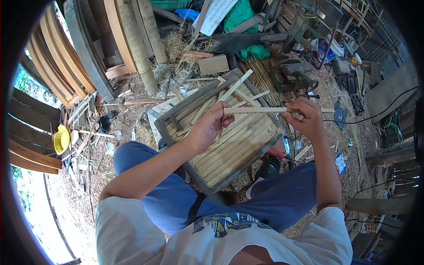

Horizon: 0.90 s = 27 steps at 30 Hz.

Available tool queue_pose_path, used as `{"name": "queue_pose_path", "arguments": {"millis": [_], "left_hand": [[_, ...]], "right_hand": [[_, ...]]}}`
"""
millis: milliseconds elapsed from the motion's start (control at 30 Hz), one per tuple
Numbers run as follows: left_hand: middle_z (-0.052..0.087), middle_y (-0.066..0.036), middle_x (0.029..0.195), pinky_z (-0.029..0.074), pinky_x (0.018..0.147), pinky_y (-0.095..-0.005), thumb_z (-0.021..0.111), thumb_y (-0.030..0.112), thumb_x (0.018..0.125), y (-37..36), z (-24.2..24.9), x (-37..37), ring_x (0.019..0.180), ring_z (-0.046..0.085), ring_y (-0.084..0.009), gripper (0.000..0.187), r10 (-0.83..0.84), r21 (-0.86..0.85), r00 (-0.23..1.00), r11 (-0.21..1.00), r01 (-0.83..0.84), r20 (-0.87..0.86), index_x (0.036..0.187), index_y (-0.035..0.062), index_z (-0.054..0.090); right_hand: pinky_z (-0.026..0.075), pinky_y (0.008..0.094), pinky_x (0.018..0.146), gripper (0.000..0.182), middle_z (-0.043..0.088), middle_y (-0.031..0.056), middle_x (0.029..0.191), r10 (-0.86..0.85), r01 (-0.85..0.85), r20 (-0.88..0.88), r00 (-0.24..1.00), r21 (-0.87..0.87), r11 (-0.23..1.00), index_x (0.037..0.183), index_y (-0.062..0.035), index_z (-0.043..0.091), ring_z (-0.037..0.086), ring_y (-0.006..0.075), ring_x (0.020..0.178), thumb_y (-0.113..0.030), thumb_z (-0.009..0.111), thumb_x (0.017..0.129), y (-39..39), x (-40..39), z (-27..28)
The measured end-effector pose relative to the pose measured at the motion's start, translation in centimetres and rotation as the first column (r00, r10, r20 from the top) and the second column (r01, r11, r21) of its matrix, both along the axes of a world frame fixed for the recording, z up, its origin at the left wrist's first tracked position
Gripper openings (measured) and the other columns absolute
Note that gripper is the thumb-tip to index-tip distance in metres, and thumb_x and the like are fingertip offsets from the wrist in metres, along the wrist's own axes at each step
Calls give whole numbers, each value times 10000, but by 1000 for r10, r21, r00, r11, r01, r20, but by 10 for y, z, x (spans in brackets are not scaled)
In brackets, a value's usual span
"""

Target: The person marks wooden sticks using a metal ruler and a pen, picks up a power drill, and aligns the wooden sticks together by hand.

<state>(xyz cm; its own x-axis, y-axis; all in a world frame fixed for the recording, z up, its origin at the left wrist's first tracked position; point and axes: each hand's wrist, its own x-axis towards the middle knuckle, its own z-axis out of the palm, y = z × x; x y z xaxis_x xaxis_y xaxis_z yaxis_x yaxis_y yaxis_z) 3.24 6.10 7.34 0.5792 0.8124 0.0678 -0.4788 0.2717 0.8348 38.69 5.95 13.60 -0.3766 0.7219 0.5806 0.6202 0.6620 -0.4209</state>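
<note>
A thin pale wooden strip (pixel 258 110) is held level above a low slatted wooden table (pixel 234 152). My left hand (pixel 210 126) is closed round the strip's left end, fingers curled. Toward the strip's right part, my right hand (pixel 305 115) pinches it between thumb and fingers, and the strip's end sticks out beyond that hand. Several loose strips (pixel 236 85) lie crossed on the far part of the table, partly behind my left hand.
Curved wooden pieces (pixel 62 53) lean at the upper left, near a yellow bowl (pixel 61 139). A machine with a handwheel (pixel 297 75) stands beyond the table. Shavings and scraps cover the ground. A black cable (pixel 375 115) runs at the right.
</note>
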Motion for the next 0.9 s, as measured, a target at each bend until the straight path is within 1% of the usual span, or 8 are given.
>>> {"name": "queue_pose_path", "arguments": {"millis": [233, 333, 433, 533, 633, 733, 833, 900], "left_hand": [[479, 20, 1070, 330, 977, -332, 486, 295, 1164, 3, -5, -2, 1005, 414, -148, 246, -71, 55, 994, 996, 66, 83, 1324, 119, 546], [471, 22, 1059, 321, 969, -328, 487, 305, 1175, -1, -2, 1, 1002, 411, -145, 236, -25, 15, 997, 1000, 24, 76, 1315, 126, 550], [451, 24, 1043, 317, 961, -325, 476, 372, 1207, -2, -2, 2, 995, 404, -144, 273, 0, -12, 997, 1000, 1, 74, 1305, 130, 552], [433, 24, 1034, 316, 959, -323, 456, 449, 1224, -3, -2, 5, 984, 396, -144, 333, 31, -11, 999, 999, -31, 42, 1295, 138, 551], [421, 19, 1053, 322, 959, -333, 453, 469, 1228, 0, -2, 4, 980, 387, -148, 305, 30, 47, 998, 999, -27, -54, 1315, 179, 495], [412, 12, 1078, 328, 957, -339, 464, 417, 1228, -6, 1, 6, 991, 389, -152, 220, 81, 43, 996, 996, -79, -43, 1327, 228, 413], [427, -8, 1116, 342, 990, -347, 450, 376, 1223, -5, -4, 3, 1015, 403, -160, 202, 57, 90, 997, 995, -52, -54, 1334, 239, 353], [459, -30, 1153, 362, 1010, -353, 456, 340, 1215, -10, -4, 3, 1038, 418, -159, 201, 104, 78, 991, 992, -97, -79, 1342, 229, 347]], "right_hand": [[622, 343, 733, 207, 776, 123, 916, -6, 6, 8, 1000, 16, 1000, 994, 26, 799, 796, 255, 830, -12, 929, 837, -1, -1, 5], [619, 344, 731, 205, 779, 122, 917, 1, -1, -20, 1000, 2, 1000, 985, 19, 800, 794, 253, 828, -14, 932, 831, 0, 0, 2], [620, 345, 733, 202, 781, 117, 918, 1, -1, 2, 1000, 7, 1000, 971, 17, 796, 794, 254, 829, -17, 935, 827, 4, 2, 0], [621, 342, 734, 207, 781, 112, 920, -6, 5, 21, 1000, 29, 1000, 969, 20, 788, 795, 250, 831, -20, 935, 830, 5, 2, 1], [625, 340, 737, 209, 783, 110, 926, -12, 12, 3, 1000, -7, 1000, 976, 20, 786, 796, 249, 830, -20, 934, 833, 4, 2, 2], [628, 340, 738, 212, 784, 110, 931, -11, 11, 5, 1000, -6, 1000, 987, 21, 788, 797, 247, 828, -19, 932, 836, 3, 1, 2], [630, 341, 738, 212, 783, 110, 928, 2, -3, -21, 1000, -28, 1000, 988, 21, 790, 799, 247, 829, -17, 931, 834, 4, 2, -1], [629, 340, 738, 214, 781, 110, 927, 7, -7, -12, 1000, -22, 1000, 987, 22, 787, 798, 247, 828, -12, 930, 832, 4, 1, 0]]}}
